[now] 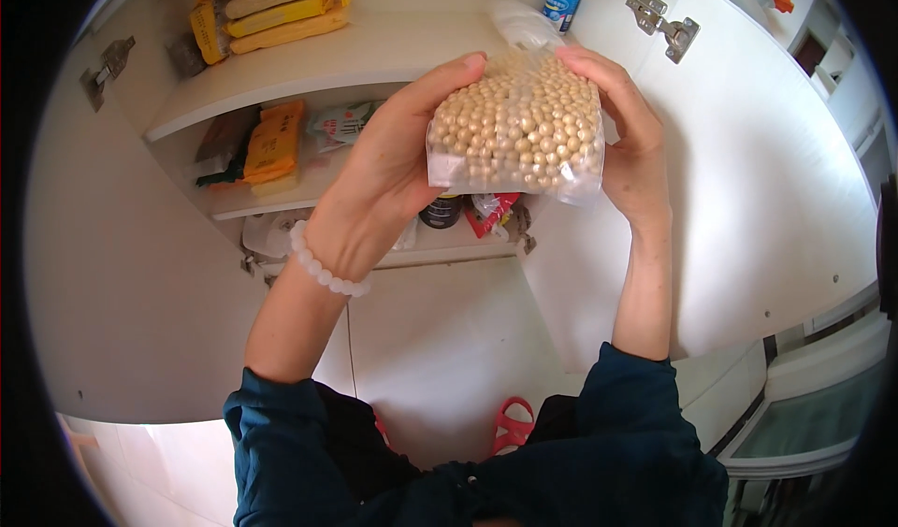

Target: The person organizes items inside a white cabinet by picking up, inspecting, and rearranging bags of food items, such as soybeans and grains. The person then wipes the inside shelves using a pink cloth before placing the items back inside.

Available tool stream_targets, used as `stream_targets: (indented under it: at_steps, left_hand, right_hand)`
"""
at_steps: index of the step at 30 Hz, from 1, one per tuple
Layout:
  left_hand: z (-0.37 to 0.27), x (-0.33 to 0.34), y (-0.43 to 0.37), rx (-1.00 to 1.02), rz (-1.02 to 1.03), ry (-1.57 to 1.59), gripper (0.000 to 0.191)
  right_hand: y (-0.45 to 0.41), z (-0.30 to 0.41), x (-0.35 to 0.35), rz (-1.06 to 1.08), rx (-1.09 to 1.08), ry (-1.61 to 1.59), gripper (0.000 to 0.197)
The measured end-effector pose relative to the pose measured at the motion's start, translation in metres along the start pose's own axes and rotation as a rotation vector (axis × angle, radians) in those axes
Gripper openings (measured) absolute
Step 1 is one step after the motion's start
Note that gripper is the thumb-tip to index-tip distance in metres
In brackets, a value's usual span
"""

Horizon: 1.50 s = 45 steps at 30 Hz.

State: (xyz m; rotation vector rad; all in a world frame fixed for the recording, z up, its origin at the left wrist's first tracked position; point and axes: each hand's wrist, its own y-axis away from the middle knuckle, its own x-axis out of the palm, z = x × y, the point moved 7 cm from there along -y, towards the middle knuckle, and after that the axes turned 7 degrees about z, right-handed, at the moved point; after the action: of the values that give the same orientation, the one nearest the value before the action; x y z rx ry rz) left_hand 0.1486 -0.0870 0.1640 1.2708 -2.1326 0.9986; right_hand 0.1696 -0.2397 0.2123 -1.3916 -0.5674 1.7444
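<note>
A clear plastic bag of soybeans [515,124] is held up in front of an open cupboard, gripped from both sides. My left hand [400,138] clasps its left side, thumb near the top; a white bead bracelet circles that wrist. On the right side, my right hand [628,131] holds the bag with its thumb by the upper corner. Behind the bag on the upper shelf [414,43] lie a white plastic bag [519,22] and a blue bottle with a white cap [563,2]. Yellow packets [287,11] are stacked at that shelf's left.
Open cupboard doors stand at left [133,267] and right [758,176], on metal hinges. An orange packet [275,141] and a pale printed bag [339,126] lie on the middle shelf. Lower down are a black jar [442,213] and a red packet [491,211].
</note>
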Motion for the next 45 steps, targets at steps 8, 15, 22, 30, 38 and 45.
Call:
stream_targets:
  at_steps: [8, 15, 22, 30, 38, 45]
  left_hand:
    - [-0.001, -0.011, 0.004, -0.036, -0.106, -0.177, 0.047]
    - [-0.001, -0.013, 0.003, -0.075, -0.114, -0.211, 0.047]
    - [-0.002, -0.013, 0.003, -0.105, -0.096, -0.264, 0.049]
    - [-0.006, -0.001, 0.005, -0.153, -0.011, -0.461, 0.043]
    - [-0.005, -0.004, 0.004, -0.192, -0.053, -0.730, 0.044]
    - [-0.008, -0.014, 0.004, -0.082, -0.163, -0.857, 0.034]
  right_hand:
    - [0.006, -0.011, 0.006, 0.023, 0.247, -0.131, 0.053]
    - [0.012, -0.027, 0.012, 0.012, 0.378, -0.302, 0.055]
    - [0.013, -0.032, 0.012, -0.014, 0.299, -0.335, 0.054]
    - [0.014, -0.033, 0.006, -0.104, 0.346, -0.509, 0.053]
    - [0.015, -0.033, 0.005, -0.113, 0.369, -0.561, 0.047]
    - [0.018, -0.037, 0.009, -0.168, 0.416, -0.690, 0.037]
